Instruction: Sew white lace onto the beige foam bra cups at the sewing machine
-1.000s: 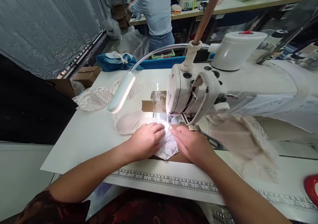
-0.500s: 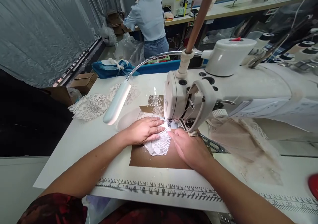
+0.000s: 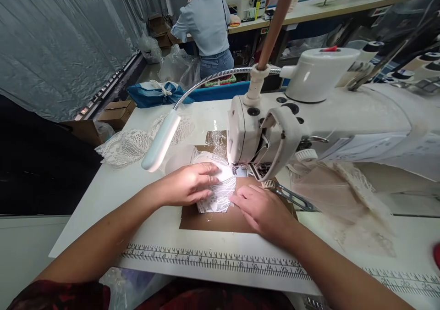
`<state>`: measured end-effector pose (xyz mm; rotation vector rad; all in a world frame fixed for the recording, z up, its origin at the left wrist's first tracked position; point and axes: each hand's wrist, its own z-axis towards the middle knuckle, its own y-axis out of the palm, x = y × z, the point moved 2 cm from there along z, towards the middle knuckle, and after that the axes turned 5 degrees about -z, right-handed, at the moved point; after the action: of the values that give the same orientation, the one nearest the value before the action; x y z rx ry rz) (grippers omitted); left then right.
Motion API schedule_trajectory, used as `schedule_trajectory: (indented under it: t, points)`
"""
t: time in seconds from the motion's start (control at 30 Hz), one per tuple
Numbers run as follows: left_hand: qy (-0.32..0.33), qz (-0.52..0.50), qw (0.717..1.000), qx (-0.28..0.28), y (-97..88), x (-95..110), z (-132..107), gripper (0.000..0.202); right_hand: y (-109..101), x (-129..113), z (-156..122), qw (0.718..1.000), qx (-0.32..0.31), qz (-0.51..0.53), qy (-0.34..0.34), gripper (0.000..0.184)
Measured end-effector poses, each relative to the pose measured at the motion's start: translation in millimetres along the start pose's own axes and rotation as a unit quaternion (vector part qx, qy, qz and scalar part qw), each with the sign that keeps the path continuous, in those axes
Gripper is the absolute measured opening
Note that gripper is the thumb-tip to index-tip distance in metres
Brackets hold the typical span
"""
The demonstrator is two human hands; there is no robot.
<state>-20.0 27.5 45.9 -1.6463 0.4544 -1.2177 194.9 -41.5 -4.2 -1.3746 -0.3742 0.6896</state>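
Observation:
A white lace piece (image 3: 216,199) lies under the needle end of a white sewing machine (image 3: 239,133), over a brown sheet (image 3: 206,220). My left hand (image 3: 190,184) rests flat on its left part with fingers spread. My right hand (image 3: 263,209) has its fingers curled, and the fingertips pinch the lace's lower right edge. What lies beneath those fingers is hidden. Behind my left hand is a pale, sheer cup-shaped piece (image 3: 180,157).
A lit lamp (image 3: 161,140) on a bendable neck hangs left of the machine. More lace pieces (image 3: 125,147) lie at the table's back left. Beige sheer fabric (image 3: 330,193) sits to the right. A printed ruler (image 3: 220,261) runs along the front edge. A person (image 3: 209,25) stands beyond.
My left hand has slid left, away from the needle. My right hand has shifted slightly down along the lace edge. More of the lace now shows between the hands.

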Motion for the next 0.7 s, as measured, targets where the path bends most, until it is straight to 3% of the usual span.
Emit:
schedule_trajectory:
  t: [0.1,0.17,0.27,0.37,0.5,0.7]
  points:
    - [-0.029,-0.040,0.998,0.028,-0.5,18,1,0.036,1,-3,0,1.000,0.006,0.014,-0.009,0.019]
    - [-0.033,-0.028,0.998,0.040,10.1,22,10,0.035,1,-3,1,1.000,0.011,0.025,-0.013,0.019]
    - [-0.047,0.018,0.996,0.076,33.5,16,26,0.026,1,-3,0,0.999,0.016,0.041,-0.020,0.022]
    - [-0.059,0.020,0.990,0.125,48.6,8,33,0.030,-1,0,-1,0.998,0.039,0.048,-0.001,0.024]
    - [-0.065,-0.013,0.989,0.135,49.4,5,32,0.030,-7,2,3,0.996,0.066,0.021,0.063,0.028]
    - [-0.122,-0.132,0.972,0.149,42.5,2,29,0.032,-7,-2,10,0.994,0.004,-0.055,0.093,0.031]
